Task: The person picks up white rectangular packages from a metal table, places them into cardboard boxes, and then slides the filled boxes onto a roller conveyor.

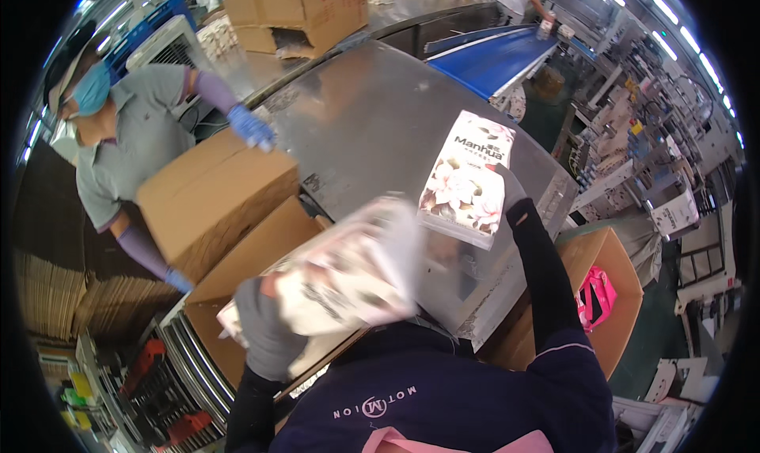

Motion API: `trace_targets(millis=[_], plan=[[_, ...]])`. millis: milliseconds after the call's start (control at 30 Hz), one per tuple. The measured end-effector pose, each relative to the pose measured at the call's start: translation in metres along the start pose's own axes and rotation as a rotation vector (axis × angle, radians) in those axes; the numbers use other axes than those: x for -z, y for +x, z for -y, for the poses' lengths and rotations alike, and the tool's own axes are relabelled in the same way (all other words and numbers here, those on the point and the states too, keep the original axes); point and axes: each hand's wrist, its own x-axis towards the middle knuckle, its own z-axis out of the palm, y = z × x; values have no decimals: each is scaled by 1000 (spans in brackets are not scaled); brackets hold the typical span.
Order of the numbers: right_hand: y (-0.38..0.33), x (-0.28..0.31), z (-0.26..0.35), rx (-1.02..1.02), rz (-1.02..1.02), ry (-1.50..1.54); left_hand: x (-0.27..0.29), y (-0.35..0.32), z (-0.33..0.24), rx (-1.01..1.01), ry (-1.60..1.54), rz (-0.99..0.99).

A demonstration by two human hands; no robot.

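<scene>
My left hand [271, 330], in a grey glove, is closed on a floral tissue pack [348, 267], white with pink and brown print, tilted and smeared by motion. That pack is over an open cardboard carton [265, 239] at the lower left. My right hand [511, 190], also gloved in grey, grips the right edge of a second floral tissue pack [463, 188]. This one is at the right part of the metal table [364, 97], its printed face toward me; whether its underside touches the metal I cannot tell. Part of the right hand's fingers is hidden.
At the left, a co-worker in blue gloves holds a closed brown carton [222, 196]. Beyond the table are a large carton [305, 14] and a blue conveyor belt [495, 57]. A box with a pink bag [599, 297] stands at my right. Metal rollers [202, 366] run at lower left.
</scene>
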Motion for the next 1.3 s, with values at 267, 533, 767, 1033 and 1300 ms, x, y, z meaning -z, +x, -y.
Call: trace_targets(millis=[267, 533, 767, 1033, 1300], plan=[[-6, -217, -97, 174, 387, -469, -109, -129, 91, 317, 367, 961], [12, -341, -341, 741, 1286, -2105, -61, -124, 43, 244, 320, 1016], [31, -285, -342, 707, 1404, -2098, 67, -187, 112, 1346, 434, 376], [6, -251, -348, 808, 454, -1554, 112, -259, 209, 1051, -51, 35], [-58, -228, -398, -114, 345, -1082, 225, -361, 266, 891, 292, 205]])
